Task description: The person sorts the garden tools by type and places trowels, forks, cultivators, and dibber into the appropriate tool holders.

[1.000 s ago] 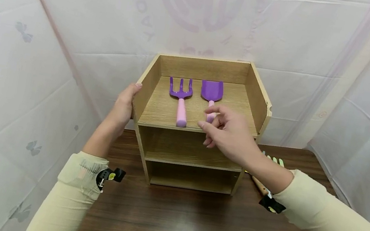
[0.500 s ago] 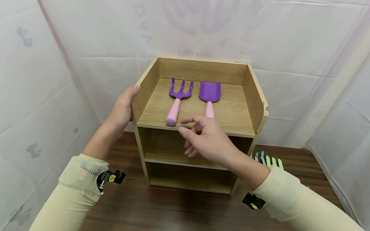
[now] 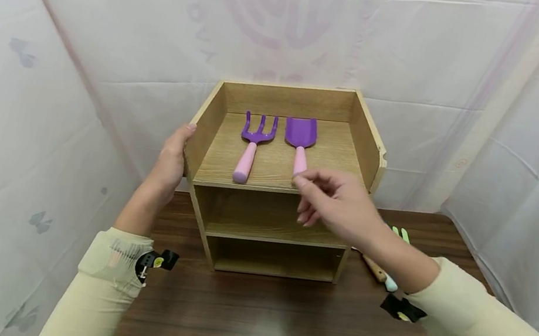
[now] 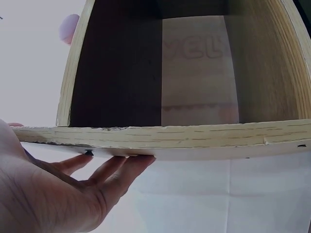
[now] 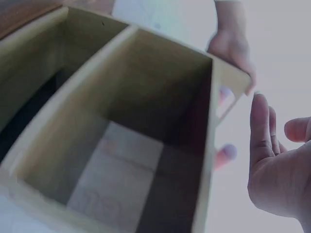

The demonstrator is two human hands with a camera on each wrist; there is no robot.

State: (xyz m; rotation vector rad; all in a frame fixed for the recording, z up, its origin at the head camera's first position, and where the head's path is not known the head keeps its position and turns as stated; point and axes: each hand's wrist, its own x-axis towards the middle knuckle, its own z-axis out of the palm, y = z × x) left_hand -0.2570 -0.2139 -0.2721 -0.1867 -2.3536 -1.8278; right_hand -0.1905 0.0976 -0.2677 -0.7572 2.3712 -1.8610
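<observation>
A small wooden shelf unit (image 3: 279,190) stands on the table with two toy garden tools on its top board. The purple fork (image 3: 257,135) with a pink handle lies at the left, its handle slanting to the front left. Beside it lies the purple shovel (image 3: 301,132), pink handle toward the front. My left hand (image 3: 170,160) grips the unit's left side panel, fingers (image 4: 126,172) flat against its outer face. My right hand (image 3: 338,203) is at the shovel's handle end, overlapping it in the head view. In the right wrist view, its fingers (image 5: 260,119) are apart from the pink handle end (image 5: 226,154).
Right of the unit, partly behind my right forearm, other garden tools lie on the dark wood table (image 3: 249,319): green prongs (image 3: 400,234), a wooden handle (image 3: 374,269) and a pale blue handle end (image 3: 391,284). White sheeting (image 3: 292,29) hangs behind and at both sides.
My right hand moved left to the fork's handle end, then back right to the shovel's. The fork's handle has swung left. My left hand stays on the side panel.
</observation>
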